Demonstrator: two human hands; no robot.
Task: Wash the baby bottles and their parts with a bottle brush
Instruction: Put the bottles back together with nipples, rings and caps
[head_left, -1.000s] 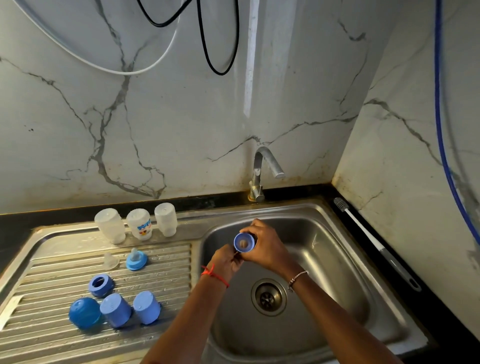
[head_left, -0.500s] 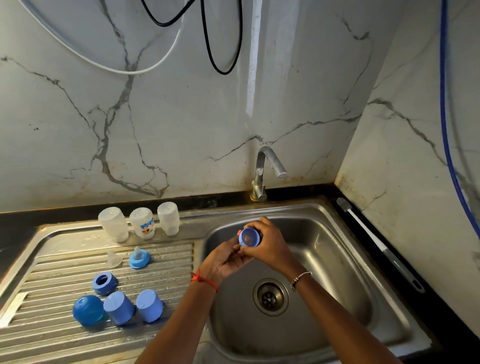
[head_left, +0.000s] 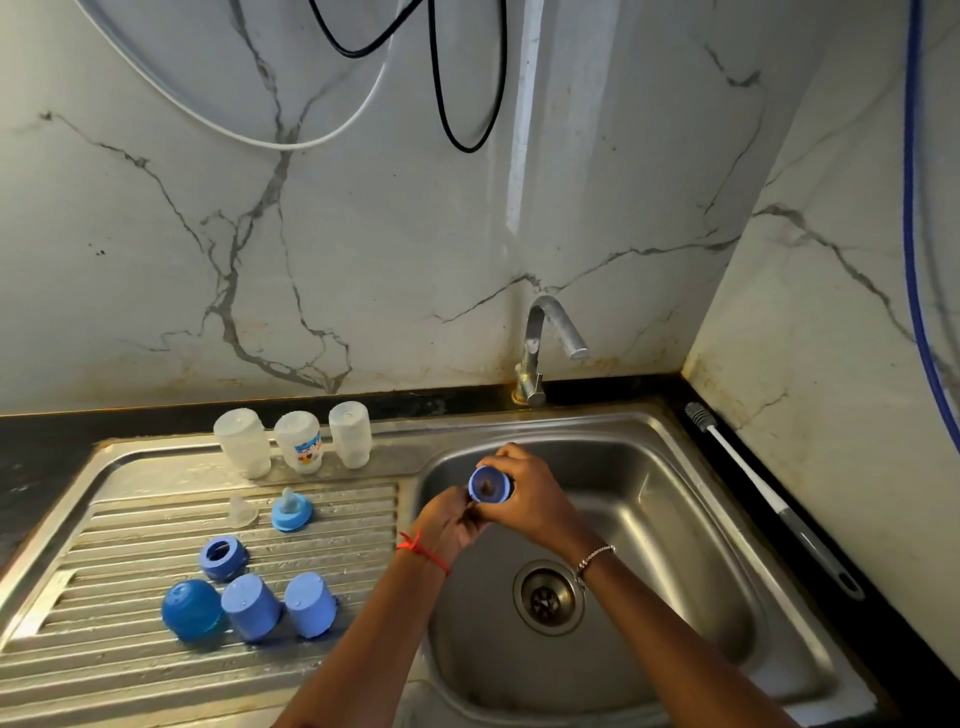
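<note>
Little has changed over the last second: the right hand (head_left: 527, 501) still holds the blue collar ring (head_left: 488, 484) over the sink basin (head_left: 675, 519), fingers curled round its side and its opening turned up toward the camera; the left hand (head_left: 449, 525) has stayed just below it, fingers bunched against the ring's underside, though whether they pinch it or only push from beneath I cannot tell, since the right hand covers them; a dull shape shows through the opening, teat or fingertip, unclear. This looks like handwork on one part, seating or freeing a teat, not scrubbing; the bottle brush (head_left: 769, 499) lies untouched on the black counter (head_left: 41, 447) at the basin's right edge, well apart from both hands, and no water shows from the tap (head_left: 540, 348). On the ribbed steel drainboard (head_left: 337, 545) three baby bottles (head_left: 298, 441) stand mouth-down in a row at the back; nearer lie a clear teat (head_left: 243, 512), a collar with its teat fitted (head_left: 292, 512), a bare collar ring (head_left: 223, 557) and three blue caps (head_left: 249, 613) side by side, so the ring in hand seems the last loose piece. Veined marble walls (head_left: 363, 234) meet in a corner behind the tap; black and white cables (head_left: 441, 78) loop above, and a blue hose (head_left: 909, 156) runs down the right wall.
</note>
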